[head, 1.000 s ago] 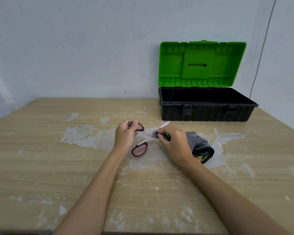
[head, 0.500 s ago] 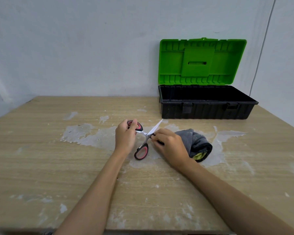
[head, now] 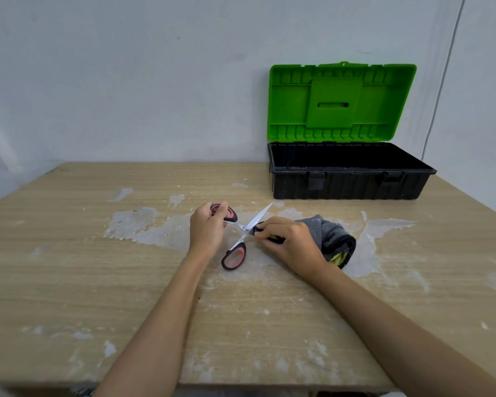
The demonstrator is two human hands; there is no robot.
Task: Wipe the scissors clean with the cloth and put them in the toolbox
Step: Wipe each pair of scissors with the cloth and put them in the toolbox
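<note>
Scissors spread open on the table, one blade wrapped in cloth

Scissors (head: 242,232) lie opened wide near the middle of the table (head: 69,267), their blades and handles crossing in an X over a patch of pale, scraped surface. From my head view I see black handles lined in pink. My left hand (head: 208,229) is curled around the farther handle loop, fingers closed over it with the thumb on top, so that only part of the loop shows past my knuckles. The nearer handle loop lies free on the wood, pointing back toward me, with nothing touching it.

One bare blade points up and to the right, toward the toolbox (head: 350,181), its tip clear of everything. The other blade runs to the right and disappears into the cloth (head: 331,236). My right hand (head: 291,245) is pinched shut on that spot: thumb and fingertips press a dark fold of the cloth around the blade close to the pivot. How much of the blade is covered I cannot tell, since my fingers hide it.

The rest of the cloth, grey with a yellow-green edge showing at its lower end, is bunched on the table just beyond my right hand.

The toolbox stands at the back right of the table, against the wall, well apart from the scissors. Its green lid (head: 342,103) is raised upright and the black base is open; what I can see of the inside looks dark and bare.
</note>
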